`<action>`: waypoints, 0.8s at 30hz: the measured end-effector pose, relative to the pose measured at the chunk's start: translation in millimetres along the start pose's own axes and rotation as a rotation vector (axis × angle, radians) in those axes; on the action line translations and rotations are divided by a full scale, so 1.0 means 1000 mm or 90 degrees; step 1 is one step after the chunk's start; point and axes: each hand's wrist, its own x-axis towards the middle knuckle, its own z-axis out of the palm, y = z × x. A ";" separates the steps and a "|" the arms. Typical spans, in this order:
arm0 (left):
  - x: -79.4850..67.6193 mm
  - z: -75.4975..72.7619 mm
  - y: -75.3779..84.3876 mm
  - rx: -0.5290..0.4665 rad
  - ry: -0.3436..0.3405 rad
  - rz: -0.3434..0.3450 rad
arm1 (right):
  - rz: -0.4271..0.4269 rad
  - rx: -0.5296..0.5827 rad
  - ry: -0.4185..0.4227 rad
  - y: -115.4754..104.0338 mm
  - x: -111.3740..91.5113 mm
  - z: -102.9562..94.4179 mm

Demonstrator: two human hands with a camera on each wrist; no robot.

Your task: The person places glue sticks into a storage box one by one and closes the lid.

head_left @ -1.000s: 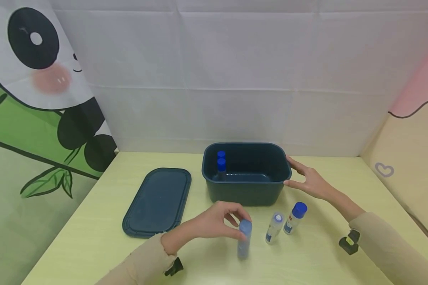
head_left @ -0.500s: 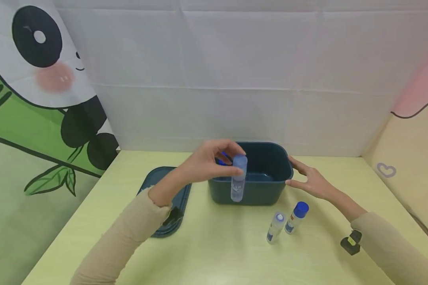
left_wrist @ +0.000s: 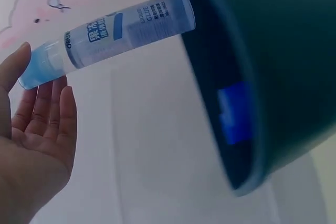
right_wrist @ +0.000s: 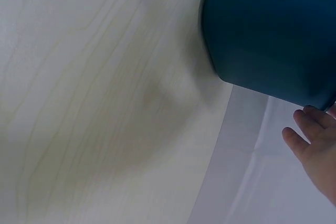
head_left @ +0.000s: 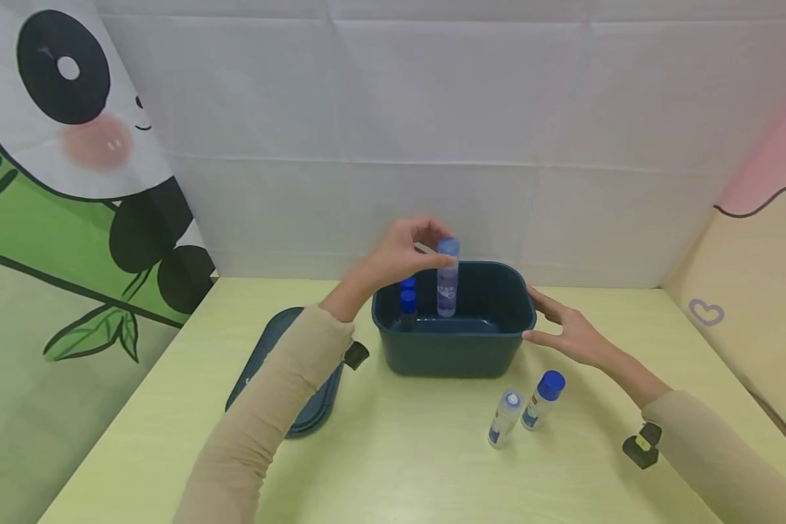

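L hand [head_left: 402, 255] pinches btl [head_left: 447, 292]; sleeve [head_left: 262, 418] hides pt of lid [head_left: 314, 406]

left hand [head_left: 407, 251]: pinches bottle [head_left: 447, 291] at bin [head_left: 445, 356] mouth | right hand [head_left: 573, 336]: touches bin end | lid [head_left: 314, 407]: on table [head_left: 393, 466]

The person wears beige sleeves: the left sleeve [head_left: 262, 429], lower left of centre, is wrinkled; the right sleeve [head_left: 727, 451], at lower right, looks smoother. A small black block [head_left: 356, 355] shows by the left cuff; the right block [head_left: 638, 453], angular, bears a yellow patch [head_left: 642, 442].
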 end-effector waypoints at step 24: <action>-0.012 0.027 -0.077 0.103 -0.074 -0.175 | -0.008 -0.002 -0.002 0.003 0.000 0.003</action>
